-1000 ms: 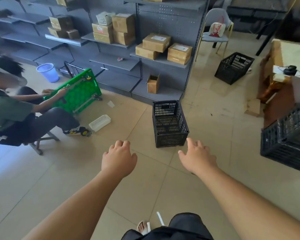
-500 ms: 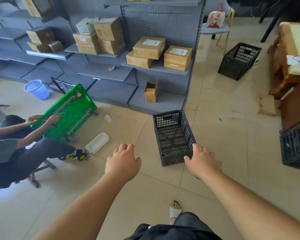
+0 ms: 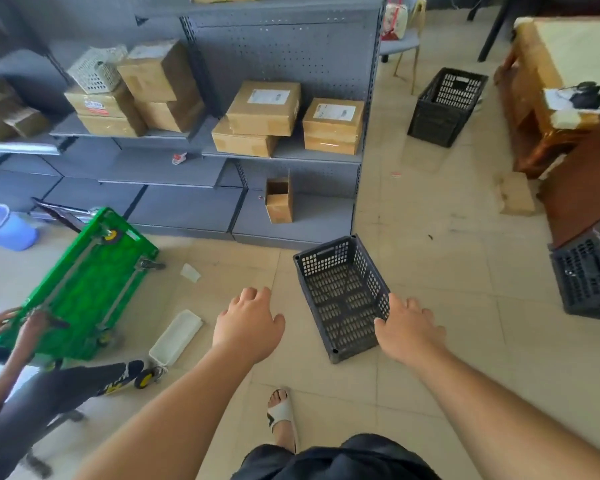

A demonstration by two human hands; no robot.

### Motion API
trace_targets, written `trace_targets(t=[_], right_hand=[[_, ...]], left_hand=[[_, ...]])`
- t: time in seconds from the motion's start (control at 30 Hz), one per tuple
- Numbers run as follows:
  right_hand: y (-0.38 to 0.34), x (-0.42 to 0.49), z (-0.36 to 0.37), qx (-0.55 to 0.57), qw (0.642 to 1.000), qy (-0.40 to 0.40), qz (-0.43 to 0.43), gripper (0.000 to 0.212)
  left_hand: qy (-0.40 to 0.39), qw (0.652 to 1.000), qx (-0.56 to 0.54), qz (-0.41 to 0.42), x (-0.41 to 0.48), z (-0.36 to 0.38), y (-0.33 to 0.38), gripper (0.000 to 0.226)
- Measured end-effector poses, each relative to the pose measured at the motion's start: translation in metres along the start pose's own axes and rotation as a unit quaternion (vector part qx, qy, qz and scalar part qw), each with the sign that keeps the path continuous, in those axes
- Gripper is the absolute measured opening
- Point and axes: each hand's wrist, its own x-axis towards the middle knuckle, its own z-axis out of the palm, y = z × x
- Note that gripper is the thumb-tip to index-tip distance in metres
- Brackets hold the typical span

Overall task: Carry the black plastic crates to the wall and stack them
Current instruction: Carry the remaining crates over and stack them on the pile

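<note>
Evidently poised for a two-sided lift, with empty, spread left hand [image 3: 248, 323] and right hand [image 3: 407, 329] flanking the black perforated plastic crate [image 3: 340, 292]

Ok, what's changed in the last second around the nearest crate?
The person has stepped up to the nearest black crate. The right hand has reached its right rim, not gripping it yet; the left hand hangs open to its left, apart. The far crate and the crate at the right edge have not moved.
</note>
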Motion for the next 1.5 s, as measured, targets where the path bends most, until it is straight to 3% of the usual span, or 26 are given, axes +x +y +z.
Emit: trace_targets(t=[0.3, 0.77, 1.0, 1.23, 1.5], right_hand=[[-0.067, 0.046, -0.002, 0.07, 0.993, 0.003, 0.089, 0.063], [-0.023, 0.144, -0.009, 0.138, 0.967, -0.029, 0.212, 0.06], [-0.02, 0.194, 0.01, 0.222, 0.92, -0.06, 0.318, 0.056], [-0.041, 0.246, 0.052, 0.304, 0.836, -0.068, 0.452, 0.048], [-0.054, 0.308, 0.13, 0.381, 0.767, -0.061, 0.513, 0.05]], left_hand=[[-0.052, 0.991, 0.053, 0.107, 0.141, -0.043, -0.016, 0.055], [-0.113, 0.948, 0.193, 0.226, 0.273, -0.04, 0.078, 0.048], [-0.159, 0.914, 0.262, 0.265, 0.369, -0.006, 0.095, 0.047], [-0.217, 0.868, 0.324, 0.309, 0.474, 0.039, 0.099, 0.038], [-0.258, 0.872, 0.314, 0.274, 0.556, 0.119, 0.101, 0.049]])
